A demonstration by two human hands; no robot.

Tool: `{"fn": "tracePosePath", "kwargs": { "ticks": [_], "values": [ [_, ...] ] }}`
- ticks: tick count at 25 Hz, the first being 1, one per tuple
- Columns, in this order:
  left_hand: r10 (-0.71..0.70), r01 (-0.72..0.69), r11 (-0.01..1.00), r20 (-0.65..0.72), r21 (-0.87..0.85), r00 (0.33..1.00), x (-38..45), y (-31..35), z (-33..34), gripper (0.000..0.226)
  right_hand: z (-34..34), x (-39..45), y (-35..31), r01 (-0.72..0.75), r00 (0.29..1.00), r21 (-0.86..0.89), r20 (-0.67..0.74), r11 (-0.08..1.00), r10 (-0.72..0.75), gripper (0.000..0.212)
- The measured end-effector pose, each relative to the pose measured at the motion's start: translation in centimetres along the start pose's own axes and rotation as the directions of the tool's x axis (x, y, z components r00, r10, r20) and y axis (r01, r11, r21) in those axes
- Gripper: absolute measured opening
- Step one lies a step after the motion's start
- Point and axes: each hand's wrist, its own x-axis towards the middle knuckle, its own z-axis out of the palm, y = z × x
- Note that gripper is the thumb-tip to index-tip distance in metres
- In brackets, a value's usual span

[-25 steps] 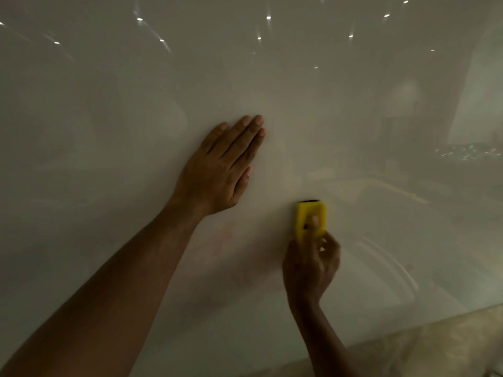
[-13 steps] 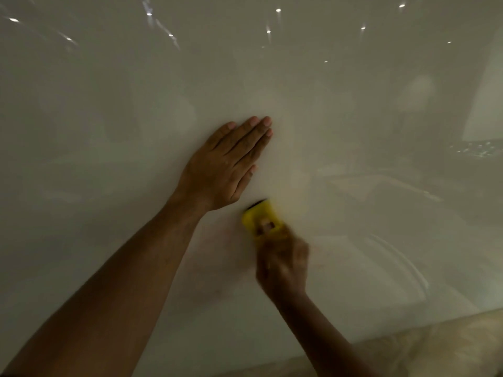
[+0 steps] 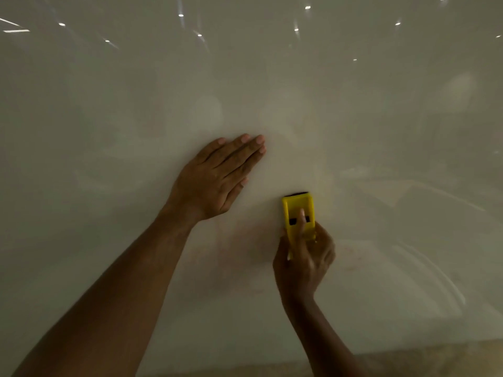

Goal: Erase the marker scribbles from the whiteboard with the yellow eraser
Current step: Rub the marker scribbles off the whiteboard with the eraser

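A glossy whiteboard (image 3: 353, 118) fills nearly the whole view. My left hand (image 3: 217, 178) lies flat on it, fingers straight and together, pointing up and right. To its lower right my right hand (image 3: 302, 262) grips the yellow eraser (image 3: 296, 210) from below, one finger laid along its back, and holds it upright against the board. The eraser's dark pad shows at its top edge. Only faint reddish smudges (image 3: 231, 254) remain on the board between and below my hands; no clear marker lines show.
Ceiling lights and dim room shapes reflect in the board's surface. The board's lower edge runs along the bottom of the view, with a beige floor (image 3: 408, 360) beneath it.
My right hand swept the eraser left toward my left hand, then back right to about where it began, upright again. My left hand stayed flat in place.
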Motion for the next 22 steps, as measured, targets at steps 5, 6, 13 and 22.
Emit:
{"fn": "tracePosePath", "kwargs": {
  "ticks": [5, 6, 13, 22],
  "values": [
    [0.024, -0.024, 1.0, 0.015, -0.021, 1.0, 0.1, -0.3, -0.3, 0.058, 0.9, -1.0, -0.8, 0.578, 0.811, -0.085, 0.168, 0.811, -0.56, 0.05],
    [0.038, -0.038, 0.999, 0.021, -0.02, 0.999, 0.0, -0.5, -0.2, 0.058, 0.8, -0.3, -0.7, 0.423, 0.903, -0.081, 0.116, 0.903, -0.413, 0.048],
    [0.108, -0.106, 0.993, 0.057, -0.045, 0.992, -0.2, -2.1, -0.7, 0.059, 0.3, -0.6, -0.6, 0.674, 0.735, -0.085, 0.174, 0.733, -0.656, 0.06],
    [0.125, -0.122, 0.991, 0.056, -0.051, 0.991, -0.6, -3.0, -1.0, 0.059, 1.0, 0.0, -1.4, 0.599, 0.801, -0.129, 0.116, 0.791, -0.587, 0.046]
  ]
}}
